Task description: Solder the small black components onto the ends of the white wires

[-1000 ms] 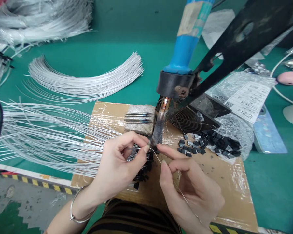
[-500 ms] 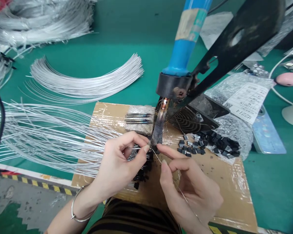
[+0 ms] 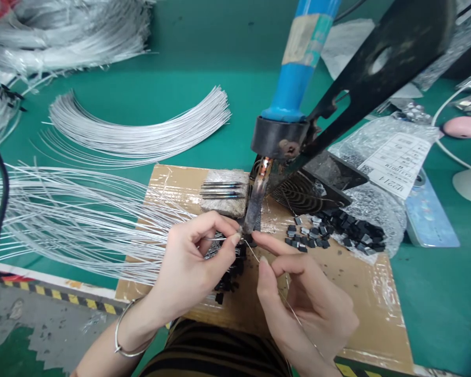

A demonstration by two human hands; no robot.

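Thumb and index finger of my left hand (image 3: 200, 262) pinch the end of a thin white wire, right under the tip of a soldering iron (image 3: 255, 204). Whatever small part sits at that wire's end is mostly hidden by my fingertips. My right hand (image 3: 306, 298) is closed on a thin strand of solder wire (image 3: 253, 254), which runs up to the iron's tip and trails down across the palm. The iron has a blue handle (image 3: 290, 84) and points downward, clamped in a black metal stand (image 3: 361, 78). Small black connectors (image 3: 227, 280) on wire ends lie beneath my left hand.
Loose white wires (image 3: 82, 225) spread to the left, with a curved bundle (image 3: 141, 136) behind. Cardboard (image 3: 361, 314) covers the work spot. A sponge block (image 3: 223, 207) carries dark metal pins. Right are black connector pieces (image 3: 349, 230), a small fan (image 3: 314, 188) and a labelled plastic bag (image 3: 392, 162).
Both hands hold almost the same place at the iron's tip. Nothing was picked up or let go.
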